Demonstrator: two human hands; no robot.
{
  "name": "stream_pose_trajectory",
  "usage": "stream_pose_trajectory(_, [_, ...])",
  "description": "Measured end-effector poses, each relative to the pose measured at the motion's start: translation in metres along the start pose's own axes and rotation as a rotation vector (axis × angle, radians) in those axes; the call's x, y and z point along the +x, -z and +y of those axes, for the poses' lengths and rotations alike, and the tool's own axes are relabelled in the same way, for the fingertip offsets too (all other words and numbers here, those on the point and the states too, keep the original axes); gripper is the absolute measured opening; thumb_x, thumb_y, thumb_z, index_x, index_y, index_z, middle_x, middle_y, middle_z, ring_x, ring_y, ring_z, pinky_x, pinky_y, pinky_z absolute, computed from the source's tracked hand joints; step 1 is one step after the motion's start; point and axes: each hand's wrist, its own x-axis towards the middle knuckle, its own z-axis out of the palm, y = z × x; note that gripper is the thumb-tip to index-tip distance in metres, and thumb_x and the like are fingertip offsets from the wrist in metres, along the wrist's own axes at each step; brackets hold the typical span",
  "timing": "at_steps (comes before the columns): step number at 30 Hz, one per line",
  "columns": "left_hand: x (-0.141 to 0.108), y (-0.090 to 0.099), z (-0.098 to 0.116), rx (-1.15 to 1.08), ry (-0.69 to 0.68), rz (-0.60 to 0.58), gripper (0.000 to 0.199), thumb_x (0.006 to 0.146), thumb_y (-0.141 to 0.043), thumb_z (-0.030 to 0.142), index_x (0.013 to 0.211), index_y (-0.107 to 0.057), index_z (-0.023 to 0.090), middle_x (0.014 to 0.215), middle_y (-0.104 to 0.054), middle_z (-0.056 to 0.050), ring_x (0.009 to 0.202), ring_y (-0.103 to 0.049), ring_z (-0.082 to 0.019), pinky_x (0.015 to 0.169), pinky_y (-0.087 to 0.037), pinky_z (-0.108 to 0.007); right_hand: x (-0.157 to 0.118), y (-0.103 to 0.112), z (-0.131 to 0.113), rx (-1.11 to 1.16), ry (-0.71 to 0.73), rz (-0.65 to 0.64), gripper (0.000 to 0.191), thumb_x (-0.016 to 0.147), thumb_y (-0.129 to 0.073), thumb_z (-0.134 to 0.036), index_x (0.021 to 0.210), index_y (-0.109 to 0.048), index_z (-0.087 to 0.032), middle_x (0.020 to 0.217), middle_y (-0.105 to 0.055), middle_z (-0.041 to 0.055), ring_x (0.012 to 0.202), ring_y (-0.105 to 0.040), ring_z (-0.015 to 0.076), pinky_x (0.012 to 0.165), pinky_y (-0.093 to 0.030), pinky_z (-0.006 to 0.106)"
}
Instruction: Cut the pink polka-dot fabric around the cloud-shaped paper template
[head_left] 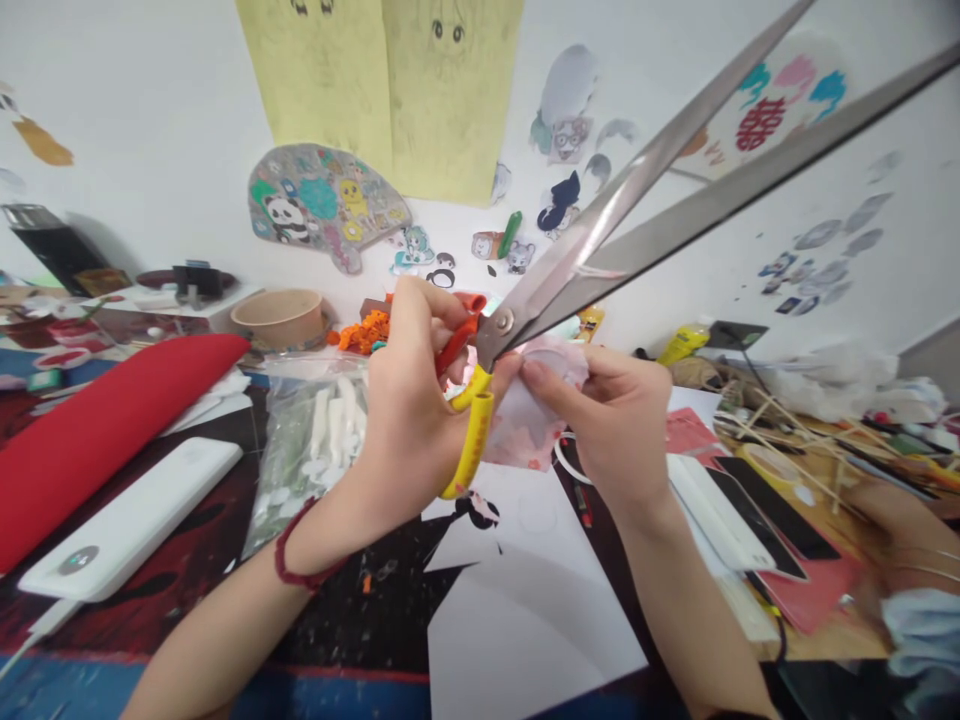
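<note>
Large scissors [502,320] with red and yellow handles hang on my left hand [420,400], whose fingers pass through the handles; the blades are parted and point up to the right. My right hand [622,410] pinches a thin, translucent pinkish piece [525,425] near its upper edge. The fingertips of my left hand meet this piece beside my right thumb, partly hidden behind the scissors. Below the hands lies a white paper sheet [525,610] with a small dark-haired drawn figure [480,510].
At left are a red object [112,430], a white power bank [135,520] and a clear bag [300,450]. A round container [277,318] stands behind. Phones [780,510] and thin sticks lie at right, near another person's arm [907,530].
</note>
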Motion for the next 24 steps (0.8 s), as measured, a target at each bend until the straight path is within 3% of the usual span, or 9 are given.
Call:
stream_pose_trajectory(4, [0.000,0.004,0.002,0.029,-0.070,0.048,0.037,0.088,-0.073,0.032,0.101,-0.040,0.024,0.098,-0.061,-0.003,0.081,-0.059,-0.016,0.064,-0.045,-0.030,0.002,0.000,0.005,0.085,0.054,0.132,0.006,0.080,-0.083,-0.028,0.078,-0.080,-0.023,0.069,-0.067,-0.0023,0.063,-0.057,0.0114,0.058,-0.047,0.026])
stream_pose_trajectory(6, [-0.001,0.008,0.008,0.067,-0.054,-0.040,0.038,0.087,-0.071,0.037,0.105,-0.040,0.023,0.103,-0.059,-0.005,0.089,-0.061,-0.018,0.070,-0.048,-0.032,0.003,0.002,0.003,0.119,0.077,0.197,0.005,0.079,-0.083,-0.027,0.077,-0.080,-0.024,0.071,-0.068,-0.0024,0.064,-0.058,0.0113,0.060,-0.049,0.026])
stream_pose_trajectory(9, [-0.003,0.009,0.018,0.142,-0.033,-0.176,0.044,0.084,-0.070,0.050,0.103,-0.040,0.023,0.094,-0.054,-0.002,0.076,-0.056,-0.016,0.063,-0.043,-0.031,0.005,0.005,-0.002,0.101,0.124,0.290,0.010,0.081,-0.081,-0.025,0.072,-0.075,-0.022,0.066,-0.063,-0.0037,0.061,-0.055,0.0099,0.057,-0.047,0.023])
stream_pose_trajectory(13, [-0.008,0.003,0.025,0.317,0.045,-0.178,0.045,0.085,-0.064,0.057,0.099,-0.038,0.023,0.081,-0.049,0.001,0.065,-0.051,-0.016,0.055,-0.038,-0.029,0.003,0.009,-0.006,0.059,0.156,0.392,0.022,0.082,-0.079,-0.026,0.066,-0.065,-0.020,0.063,-0.054,-0.0047,0.059,-0.050,0.0087,0.054,-0.044,0.022])
stream_pose_trajectory(17, [-0.009,-0.002,0.026,0.464,0.095,-0.204,0.042,0.082,-0.061,0.055,0.098,-0.038,0.023,0.076,-0.048,0.002,0.061,-0.052,-0.017,0.054,-0.039,-0.029,-0.002,0.011,-0.010,0.073,0.172,0.420,0.025,0.083,-0.079,-0.030,0.067,-0.063,-0.019,0.064,-0.053,-0.0047,0.060,-0.048,0.0083,0.054,-0.042,0.021])
stream_pose_trajectory(24, [-0.010,-0.002,0.028,0.464,0.088,-0.230,0.044,0.081,-0.061,0.057,0.101,-0.042,0.022,0.077,-0.055,0.000,0.062,-0.057,-0.020,0.053,-0.042,-0.030,-0.006,0.012,-0.020,0.041,0.267,0.391,0.019,0.084,-0.075,-0.027,0.070,-0.064,-0.021,0.066,-0.054,-0.0041,0.063,-0.051,0.0094,0.053,-0.044,0.023])
